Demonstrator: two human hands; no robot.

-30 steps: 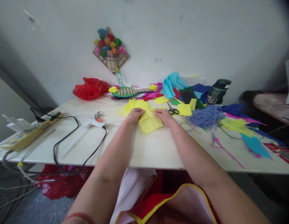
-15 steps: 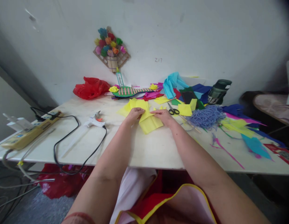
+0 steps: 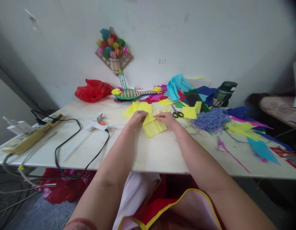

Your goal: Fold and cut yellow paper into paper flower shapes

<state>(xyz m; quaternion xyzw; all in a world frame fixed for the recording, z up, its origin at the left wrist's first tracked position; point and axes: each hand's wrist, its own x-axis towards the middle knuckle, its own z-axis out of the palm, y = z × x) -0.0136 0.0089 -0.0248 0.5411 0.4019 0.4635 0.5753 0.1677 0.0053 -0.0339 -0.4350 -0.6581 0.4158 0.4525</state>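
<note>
A folded sheet of yellow paper (image 3: 153, 126) lies on the white table (image 3: 148, 150) in front of me. My left hand (image 3: 137, 118) pinches its upper left part. My right hand (image 3: 167, 119) pinches its upper right part, fingers pointing toward the left hand. More yellow paper (image 3: 136, 107) spreads flat beyond my hands. Black-handled scissors (image 3: 177, 113) lie just right of my right hand.
A white glue gun (image 3: 96, 125) with a black cord (image 3: 73, 150) lies at the left, near a yellow power strip (image 3: 30, 136). Purple cord (image 3: 212, 119), coloured paper scraps (image 3: 253, 134), a dark bottle (image 3: 223, 93), a red bag (image 3: 92, 90) and a paper-flower plaque (image 3: 113, 49) are around.
My hands have shifted slightly on the yellow paper, drawing the fold a little tighter. Nothing else has moved.
</note>
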